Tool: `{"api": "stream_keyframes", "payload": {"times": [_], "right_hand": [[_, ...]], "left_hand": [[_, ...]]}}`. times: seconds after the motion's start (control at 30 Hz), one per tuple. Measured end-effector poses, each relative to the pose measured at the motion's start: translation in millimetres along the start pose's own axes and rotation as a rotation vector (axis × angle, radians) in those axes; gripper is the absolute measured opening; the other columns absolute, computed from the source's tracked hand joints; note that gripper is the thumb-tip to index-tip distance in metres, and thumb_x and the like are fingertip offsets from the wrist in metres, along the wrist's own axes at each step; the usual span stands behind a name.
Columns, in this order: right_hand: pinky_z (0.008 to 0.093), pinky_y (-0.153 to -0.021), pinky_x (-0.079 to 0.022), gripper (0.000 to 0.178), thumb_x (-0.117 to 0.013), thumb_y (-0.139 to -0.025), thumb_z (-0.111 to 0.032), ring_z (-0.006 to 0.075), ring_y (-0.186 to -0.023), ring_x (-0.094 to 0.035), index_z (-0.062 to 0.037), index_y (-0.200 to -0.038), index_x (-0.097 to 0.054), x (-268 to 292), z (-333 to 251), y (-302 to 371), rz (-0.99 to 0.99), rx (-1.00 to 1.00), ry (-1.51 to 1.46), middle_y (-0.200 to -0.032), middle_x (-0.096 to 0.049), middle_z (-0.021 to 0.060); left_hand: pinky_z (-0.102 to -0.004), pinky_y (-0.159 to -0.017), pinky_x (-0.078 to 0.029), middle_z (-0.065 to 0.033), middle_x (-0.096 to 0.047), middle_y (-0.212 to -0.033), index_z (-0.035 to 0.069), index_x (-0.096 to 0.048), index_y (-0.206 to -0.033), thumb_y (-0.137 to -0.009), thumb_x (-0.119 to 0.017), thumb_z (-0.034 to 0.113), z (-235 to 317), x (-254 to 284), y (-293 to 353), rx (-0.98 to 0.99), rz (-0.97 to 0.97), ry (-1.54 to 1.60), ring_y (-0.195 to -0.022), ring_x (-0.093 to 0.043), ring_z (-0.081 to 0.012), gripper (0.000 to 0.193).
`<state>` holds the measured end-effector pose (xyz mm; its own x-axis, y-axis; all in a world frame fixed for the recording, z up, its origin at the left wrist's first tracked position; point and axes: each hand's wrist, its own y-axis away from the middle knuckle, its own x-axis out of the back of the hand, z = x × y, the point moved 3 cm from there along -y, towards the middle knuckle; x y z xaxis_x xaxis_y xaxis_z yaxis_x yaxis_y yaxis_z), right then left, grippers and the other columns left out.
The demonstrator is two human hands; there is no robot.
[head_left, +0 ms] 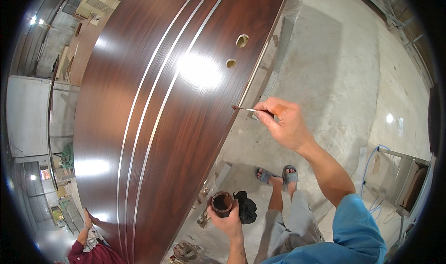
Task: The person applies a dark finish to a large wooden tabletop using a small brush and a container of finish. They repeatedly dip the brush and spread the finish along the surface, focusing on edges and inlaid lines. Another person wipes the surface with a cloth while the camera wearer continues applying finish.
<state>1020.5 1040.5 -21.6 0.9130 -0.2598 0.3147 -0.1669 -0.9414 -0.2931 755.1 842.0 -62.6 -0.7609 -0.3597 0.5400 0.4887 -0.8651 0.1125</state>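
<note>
A thin paintbrush [245, 108] is pinched in my right hand [284, 120], its dark tip touching the near edge of a large brown wood-grain door panel [186, 138]. Three pale metallic strips run lengthwise along the panel, and two holes, one oblong [242, 41] and one round [231, 63], are cut near its edge. Lower down, my left hand [229, 223] wraps round a small open jar [222, 201] of dark brown liquid, held upright beside the panel.
Another person in a dark red top [95, 252] has a hand [88, 218] at the panel's far lower edge. A black bundle [245, 207] lies beside my left hand. At right stands a metal frame [404, 171] with a blue hose [369, 164]; concrete floor [320, 73] stretches between.
</note>
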Motion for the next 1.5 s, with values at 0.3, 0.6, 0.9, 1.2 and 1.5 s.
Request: {"api": "stream_keyframes", "payload": {"times": [0.3,0.6,0.9,1.2,1.5], "right_hand": [[0.0356,-0.065,-0.050,0.010,-0.069,-0.090,-0.010,0.0271,-0.072,-0.064,-0.0010,-0.093,-0.068,22.2,-34.3,-10.8,-0.009,0.060,0.046,-0.084,-0.067,0.0132],[0.0360,-0.063,-0.049,0.011,-0.067,-0.092,-0.010,0.0303,-0.070,-0.063,0.0003,-0.094,-0.069,68.9,-56.8,-83.5,0.092,-0.151,0.044,-0.083,-0.068,0.0126],[0.0359,-0.061,-0.050,0.008,-0.069,-0.091,-0.008,0.0270,-0.069,-0.065,-0.0014,-0.094,-0.069,111.7,-110.8,-115.6,0.067,-0.003,0.053,-0.083,-0.068,0.0128],[0.0337,-0.062,-0.051,0.009,-0.073,-0.087,-0.006,0.0230,-0.070,-0.066,-0.0016,-0.094,-0.069,126.7,-129.5,-124.7,0.025,-0.037,-0.017,-0.081,-0.068,0.0112],[0.0343,-0.064,-0.052,0.008,-0.069,-0.090,-0.008,0.0268,-0.073,-0.066,-0.0009,-0.094,-0.070,99.9,-153.2,-95.8,-0.138,0.178,0.005,-0.083,-0.069,0.0125]], "left_hand": [[-0.0330,-0.098,-0.049,-0.0143,-0.061,-0.121,-0.006,-0.048,-0.134,-0.074,-0.087,0.005,46.0,-0.6,-3.7,-0.123,-0.085,0.017,-0.110,-0.062,-0.0218,0.072],[-0.0324,-0.098,-0.049,-0.0137,-0.061,-0.122,-0.004,-0.047,-0.137,-0.072,-0.089,0.005,129.1,-11.0,-3.5,-0.112,-0.133,0.103,-0.110,-0.062,-0.0217,0.077],[-0.0325,-0.099,-0.049,-0.0140,-0.060,-0.123,-0.004,-0.047,-0.137,-0.072,-0.090,0.006,202.8,-13.8,2.8,-0.150,-0.148,0.114,-0.111,-0.062,-0.0223,0.078],[-0.0326,-0.099,-0.049,-0.0144,-0.060,-0.124,-0.004,-0.046,-0.138,-0.072,-0.090,0.008,233.2,-19.6,2.3,-0.106,-0.173,0.132,-0.112,-0.062,-0.0227,0.080],[-0.0331,-0.099,-0.049,-0.0127,-0.061,-0.122,-0.002,-0.049,-0.137,-0.071,-0.089,0.007,232.0,-27.0,4.2,-0.088,-0.142,0.114,-0.111,-0.062,-0.0218,0.077]]}}
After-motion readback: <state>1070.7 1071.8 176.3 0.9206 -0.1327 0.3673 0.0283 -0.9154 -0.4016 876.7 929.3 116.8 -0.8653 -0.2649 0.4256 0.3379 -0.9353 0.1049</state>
